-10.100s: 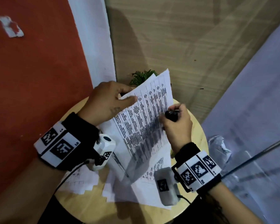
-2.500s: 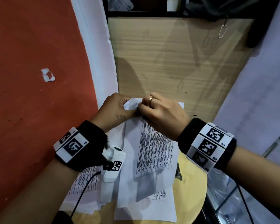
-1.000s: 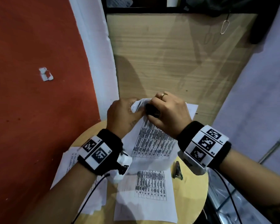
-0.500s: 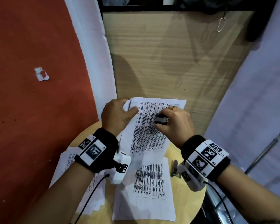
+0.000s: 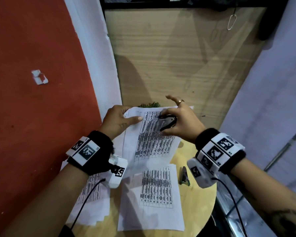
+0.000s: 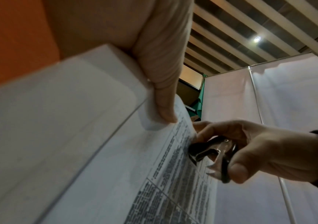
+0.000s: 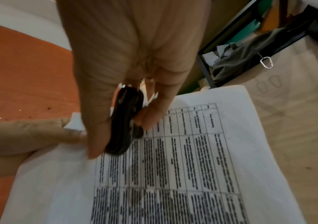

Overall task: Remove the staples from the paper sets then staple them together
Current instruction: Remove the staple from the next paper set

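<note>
Red wall (image 5: 32, 48) is seen on the left, a wood panel (image 5: 178, 57) behind and pale cloth (image 5: 272, 100) on the right. A round bench (image 5: 196, 199) is set below them. A loose sheet (image 5: 152, 202) is laid flat on the bench, and a fanned stack (image 5: 91, 199) is laid beside it on the left. A printed set (image 5: 152, 139) is held up over the bench, tilted toward the person. Its top left corner is pinched by the left hand (image 5: 118, 122), the thumb laid on the front; that grip is closed on the set. The right hand (image 5: 181, 122) is held just right of that corner, over the set's upper part. A dark staple remover (image 5: 167, 123) is clasped between its thumb and forefinger, so this grip is closed on the remover, while the other fingers are spread upward. In the left wrist view the remover's metal claws are seen parted, close against the page. A small stapler (image 5: 184, 177) is left lying on the bench, right of the sheet.
</note>
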Motion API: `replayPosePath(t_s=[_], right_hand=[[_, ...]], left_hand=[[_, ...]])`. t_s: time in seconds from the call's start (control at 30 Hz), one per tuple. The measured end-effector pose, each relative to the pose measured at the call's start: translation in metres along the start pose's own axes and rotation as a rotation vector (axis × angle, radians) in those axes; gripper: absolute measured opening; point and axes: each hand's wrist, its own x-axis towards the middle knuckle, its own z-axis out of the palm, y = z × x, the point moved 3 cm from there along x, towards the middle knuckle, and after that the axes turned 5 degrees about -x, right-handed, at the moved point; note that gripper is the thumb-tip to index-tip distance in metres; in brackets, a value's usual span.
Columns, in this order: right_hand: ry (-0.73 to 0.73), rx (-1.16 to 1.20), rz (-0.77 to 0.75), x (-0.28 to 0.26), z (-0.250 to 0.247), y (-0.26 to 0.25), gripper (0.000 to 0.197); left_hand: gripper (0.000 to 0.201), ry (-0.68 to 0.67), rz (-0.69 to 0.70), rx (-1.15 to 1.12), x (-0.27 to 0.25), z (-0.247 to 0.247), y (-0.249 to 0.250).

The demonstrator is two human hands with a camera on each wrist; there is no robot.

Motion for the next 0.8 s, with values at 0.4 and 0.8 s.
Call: replayPosePath(t_s=[0.4, 0.8], right_hand=[[-0.188, -0.016, -0.068, 0.004, -0.015, -0.023, 0.046], [-0.131, 0.07, -0.071, -0.005, -0.026, -0.035, 0.044]], left_hand=[[0.052, 0.161, 0.104, 0.675, 0.002, -0.009, 0.031], [0.036, -0.023, 0.165, 0.45, -0.009, 0.008, 0.05]])
